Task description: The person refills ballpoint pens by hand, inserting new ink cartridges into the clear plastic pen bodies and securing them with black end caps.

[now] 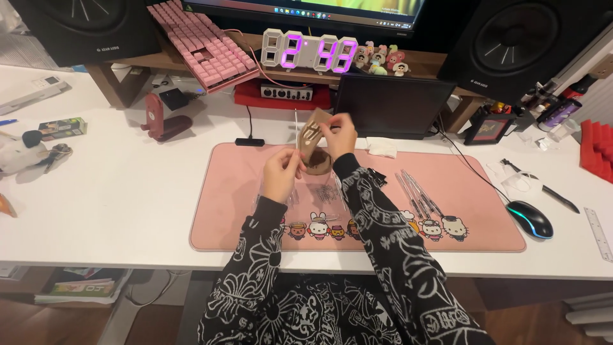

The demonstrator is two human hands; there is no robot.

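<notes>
Okay, I've got both hands up over the far middle of the pink desk mat [242,191]. Left hand [281,176] is closed narrow, fingers pinched on the lower left edge of a small brown cardboard piece [313,137]. Right hand [338,135] grips the same piece from its right side, fingers curled over the top edge. So the piece sits between the two hands, held upright, just above the mat. Right under it there's a round brown ring-shaped thing [319,165] on the mat; can't tell if the card touches it.

Near the hands, a scatter of small clear bits [325,191] lies on the mat, partly hidden by my right sleeve. To the right on the mat, a bundle of clear thin sticks [418,195], well apart from the hands.

Off the mat on the right: a black mouse [530,219]. Far side: a white digit clock [310,51] glowing purple, a pink keyboard [201,45] tilted on the shelf, a dark small screen [389,105] standing just beyond the mat. Far left on the white desk [115,198], a dark red stand [163,121].
</notes>
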